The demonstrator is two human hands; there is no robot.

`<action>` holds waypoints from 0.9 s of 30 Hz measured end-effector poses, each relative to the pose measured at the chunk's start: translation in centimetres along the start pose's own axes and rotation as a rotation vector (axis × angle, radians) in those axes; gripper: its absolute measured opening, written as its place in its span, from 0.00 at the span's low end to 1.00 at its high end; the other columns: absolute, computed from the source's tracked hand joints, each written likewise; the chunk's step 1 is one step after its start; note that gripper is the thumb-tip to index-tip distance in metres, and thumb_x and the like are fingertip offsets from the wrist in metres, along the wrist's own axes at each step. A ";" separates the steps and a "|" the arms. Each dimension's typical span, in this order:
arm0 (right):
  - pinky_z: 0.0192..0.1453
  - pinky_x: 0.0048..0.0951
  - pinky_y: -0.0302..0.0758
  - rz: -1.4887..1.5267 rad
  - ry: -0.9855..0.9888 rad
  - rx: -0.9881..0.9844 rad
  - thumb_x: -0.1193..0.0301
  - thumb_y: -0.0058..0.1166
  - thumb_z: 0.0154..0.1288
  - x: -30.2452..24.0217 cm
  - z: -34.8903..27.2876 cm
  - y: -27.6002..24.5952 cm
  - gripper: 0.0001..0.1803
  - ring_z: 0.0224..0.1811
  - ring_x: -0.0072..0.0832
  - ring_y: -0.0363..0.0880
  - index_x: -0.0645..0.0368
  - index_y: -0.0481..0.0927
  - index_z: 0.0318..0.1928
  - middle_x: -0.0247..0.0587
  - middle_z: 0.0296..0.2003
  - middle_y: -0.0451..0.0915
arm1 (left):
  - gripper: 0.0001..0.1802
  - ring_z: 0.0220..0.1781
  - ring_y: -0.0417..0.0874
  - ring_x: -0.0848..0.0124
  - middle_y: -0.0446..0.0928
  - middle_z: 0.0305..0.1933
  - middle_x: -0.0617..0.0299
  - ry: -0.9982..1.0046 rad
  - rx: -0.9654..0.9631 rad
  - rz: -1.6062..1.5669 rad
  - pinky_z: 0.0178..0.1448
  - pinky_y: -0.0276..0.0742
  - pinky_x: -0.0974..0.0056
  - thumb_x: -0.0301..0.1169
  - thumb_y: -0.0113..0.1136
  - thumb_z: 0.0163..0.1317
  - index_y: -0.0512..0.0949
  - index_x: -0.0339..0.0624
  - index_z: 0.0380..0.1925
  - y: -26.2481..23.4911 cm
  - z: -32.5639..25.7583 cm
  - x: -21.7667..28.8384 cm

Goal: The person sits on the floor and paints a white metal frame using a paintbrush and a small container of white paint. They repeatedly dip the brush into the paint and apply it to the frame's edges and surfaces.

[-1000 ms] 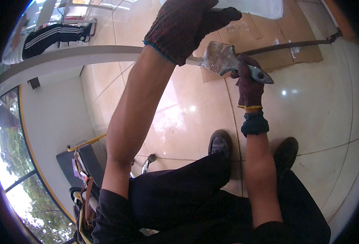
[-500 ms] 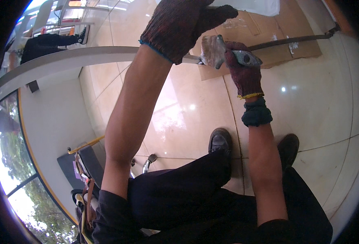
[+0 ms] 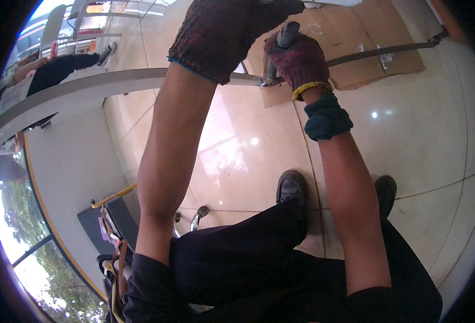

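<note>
My right hand (image 3: 298, 60), in a dark red knit glove with a yellow cuff, is closed around a paintbrush (image 3: 287, 35). The rounded grey handle end pokes out above the fist, while the bristles are mostly hidden behind the glove. To its left, my left hand (image 3: 216, 40) wears a dark red-black knit glove with a teal edge. Its back faces up and the thumb stretches right, just above the brush handle. The other fingers are out of sight, so whether they grip anything cannot be seen. A pale object (image 3: 331, 2) shows at the top edge beyond the hands.
A white curved bar (image 3: 114, 81) crosses at left, and a dark strip (image 3: 377, 54) runs right over flattened cardboard (image 3: 350, 32) on the tiled floor (image 3: 253, 161). A dark chair (image 3: 122, 215) with a yellow rail stands lower left. Another person's leg (image 3: 68, 67) is at upper left.
My right hand has moved left and slightly up, turning the brush so its handle end points up and its bristles are mostly hidden. My left hand has shifted a little left.
</note>
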State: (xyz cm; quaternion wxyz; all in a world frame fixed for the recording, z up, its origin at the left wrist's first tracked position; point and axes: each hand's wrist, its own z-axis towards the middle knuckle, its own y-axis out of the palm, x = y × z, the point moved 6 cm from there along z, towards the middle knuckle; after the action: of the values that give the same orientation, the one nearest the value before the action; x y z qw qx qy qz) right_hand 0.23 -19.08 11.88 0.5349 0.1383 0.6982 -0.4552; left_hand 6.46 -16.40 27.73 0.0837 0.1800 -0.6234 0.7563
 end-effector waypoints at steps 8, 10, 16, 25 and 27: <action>0.43 0.39 0.76 0.212 0.054 0.079 0.51 0.57 0.57 1.1 -1.2 -2.0 0.23 0.36 0.43 0.81 0.61 0.80 0.36 0.47 0.31 0.82 | 0.10 0.31 0.83 0.57 0.77 0.26 0.48 0.193 0.089 -0.143 0.32 0.74 0.59 0.26 0.62 0.58 0.70 0.34 0.26 -0.5 -0.6 0.3; 0.42 0.38 0.77 0.160 0.121 0.078 0.51 0.57 0.57 1.4 -1.5 -1.4 0.22 0.35 0.42 0.81 0.60 0.80 0.35 0.47 0.31 0.82 | 0.10 0.31 0.83 0.57 0.77 0.26 0.49 0.181 0.084 -0.170 0.32 0.74 0.60 0.26 0.62 0.58 0.70 0.33 0.26 -0.4 -0.3 0.4; 0.35 0.40 0.78 -0.170 -0.360 0.353 0.51 0.54 0.59 0.4 -1.7 -1.4 0.20 0.29 0.45 0.81 0.57 0.79 0.28 0.48 0.23 0.80 | 0.10 0.30 0.83 0.60 0.77 0.25 0.49 0.068 0.047 -0.082 0.32 0.75 0.60 0.27 0.63 0.56 0.73 0.33 0.26 -0.5 0.0 1.1; 0.34 0.28 0.77 -0.027 -0.121 0.189 0.59 0.57 0.62 1.1 -2.2 0.0 0.15 0.28 0.28 0.81 0.59 0.78 0.36 0.40 0.28 0.81 | 0.11 0.28 0.79 0.53 0.74 0.22 0.47 0.131 0.089 -0.045 0.32 0.72 0.57 0.31 0.65 0.54 0.74 0.35 0.23 0.1 0.4 1.3; 0.32 0.33 0.77 0.340 -0.091 0.242 0.56 0.56 0.60 2.1 -2.1 -0.5 0.17 0.28 0.37 0.82 0.59 0.78 0.31 0.45 0.28 0.82 | 0.13 0.28 0.78 0.51 0.73 0.21 0.48 0.179 0.098 0.062 0.32 0.71 0.55 0.33 0.66 0.53 0.74 0.36 0.20 -0.1 0.5 1.7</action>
State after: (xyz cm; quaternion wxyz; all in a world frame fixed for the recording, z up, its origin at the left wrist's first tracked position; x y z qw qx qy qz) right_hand -2.22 -18.30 10.36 0.6143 0.2968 0.5803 -0.4447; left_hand 4.99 -17.04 28.55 0.1067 0.0962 -0.5810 0.8011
